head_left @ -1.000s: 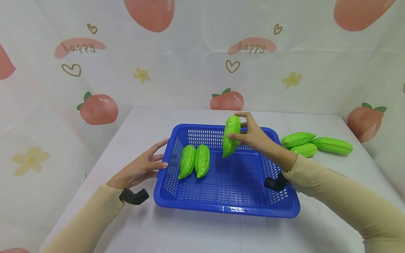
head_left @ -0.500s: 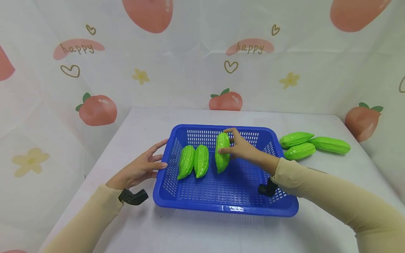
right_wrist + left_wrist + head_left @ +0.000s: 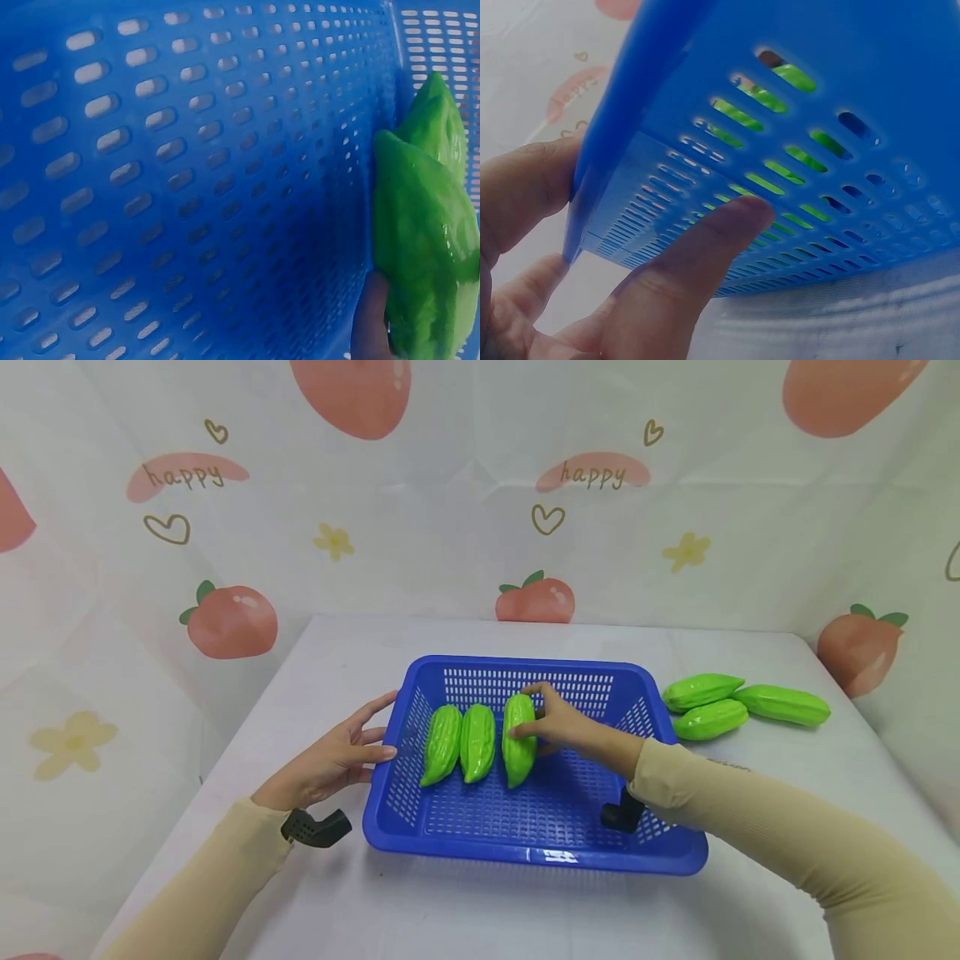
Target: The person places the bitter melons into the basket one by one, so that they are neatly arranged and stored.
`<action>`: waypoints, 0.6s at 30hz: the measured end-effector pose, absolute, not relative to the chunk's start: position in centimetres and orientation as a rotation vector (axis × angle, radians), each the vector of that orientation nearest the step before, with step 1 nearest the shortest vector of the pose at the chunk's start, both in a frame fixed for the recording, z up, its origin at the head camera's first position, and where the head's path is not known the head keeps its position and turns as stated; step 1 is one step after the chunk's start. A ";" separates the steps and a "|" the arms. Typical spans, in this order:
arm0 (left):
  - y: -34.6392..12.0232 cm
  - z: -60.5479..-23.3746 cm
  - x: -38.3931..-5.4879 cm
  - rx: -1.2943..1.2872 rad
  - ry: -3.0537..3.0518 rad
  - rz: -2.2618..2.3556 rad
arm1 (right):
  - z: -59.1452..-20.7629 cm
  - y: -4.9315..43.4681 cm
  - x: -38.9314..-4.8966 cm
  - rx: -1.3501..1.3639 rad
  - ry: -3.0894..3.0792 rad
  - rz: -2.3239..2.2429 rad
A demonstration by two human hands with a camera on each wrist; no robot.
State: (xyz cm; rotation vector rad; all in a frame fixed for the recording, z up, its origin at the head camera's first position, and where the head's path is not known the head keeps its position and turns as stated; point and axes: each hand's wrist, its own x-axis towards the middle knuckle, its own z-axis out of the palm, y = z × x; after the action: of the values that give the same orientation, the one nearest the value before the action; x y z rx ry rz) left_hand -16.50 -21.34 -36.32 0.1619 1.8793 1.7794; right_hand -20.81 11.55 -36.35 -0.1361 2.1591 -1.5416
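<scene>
My right hand [image 3: 566, 725] pinches the upper part of a bright green bitter melon [image 3: 517, 764] low inside the blue plastic basket [image 3: 540, 863]. It lies lengthwise, its pointed end toward me. To its left, two more bitter melons rest side by side on the basket floor, a left one [image 3: 442, 745] and a right one [image 3: 478, 743]. In the right wrist view the held bitter melon [image 3: 427, 240] covers part of another one behind it. My left hand [image 3: 337, 756] touches the basket's left side with extended fingers; its thumb [image 3: 682, 281] lies against the slotted outer wall.
Right of the basket, on the white table [image 3: 480, 918], lie three more bitter melons: one at the back [image 3: 702, 691], one in front [image 3: 710, 720] and one farther right [image 3: 782, 704]. A patterned cloth [image 3: 450, 502] hangs behind the table. Both wrists carry black camera mounts.
My right hand has carried its bitter melon down and left, from above the basket's back part to beside the other two. My left hand stays at the left rim.
</scene>
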 end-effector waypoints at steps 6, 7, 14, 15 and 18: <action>-21.3 -36.3 -16.4 0.146 1.893 1.777 | -36.6 11.3 -20.8 -0.108 2.118 -1.547; -21.3 -36.4 -16.4 0.140 1.896 1.776 | -36.7 11.3 -20.9 -0.102 2.112 -1.552; -21.2 -36.4 -16.4 0.132 1.896 1.775 | -37.5 11.0 -20.9 -0.032 2.086 -1.562; -21.2 -36.4 -16.4 0.132 1.896 1.776 | -37.6 11.0 -20.9 -0.024 2.081 -1.567; -21.3 -36.3 -16.4 0.132 1.893 1.777 | -37.7 10.9 -20.9 -0.015 2.062 -1.584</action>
State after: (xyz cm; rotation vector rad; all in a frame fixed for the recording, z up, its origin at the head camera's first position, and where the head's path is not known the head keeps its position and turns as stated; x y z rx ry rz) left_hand -16.41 -21.26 -36.31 0.1319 1.8930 1.7773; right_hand -20.86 10.88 -37.71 -0.0154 2.0623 -1.5838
